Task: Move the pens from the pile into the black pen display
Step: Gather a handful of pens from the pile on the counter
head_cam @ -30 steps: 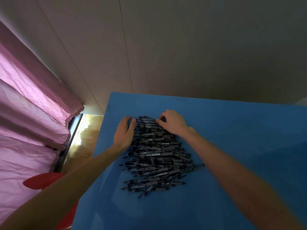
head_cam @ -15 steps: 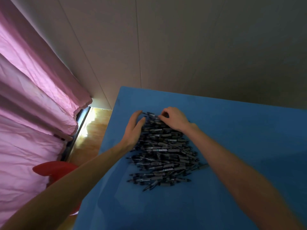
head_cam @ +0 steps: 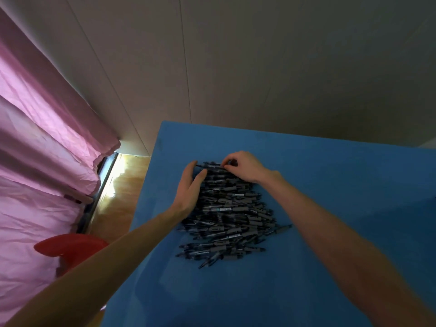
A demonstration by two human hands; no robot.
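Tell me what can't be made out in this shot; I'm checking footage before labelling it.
- Black pen display: not in the head view at all.
- Right hand fingertips: curled into the far end of the pen pile, so which pens they pinch is unclear.
- Pen labels: too small and dim to read.
- Red object: partly hidden behind the left forearm and the blue table edge.
- Left hand: palm hidden.

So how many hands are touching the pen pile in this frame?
2. The left hand lies flat against the left edge of the pen pile; the right hand curls its fingers around pens at the pile's far end.
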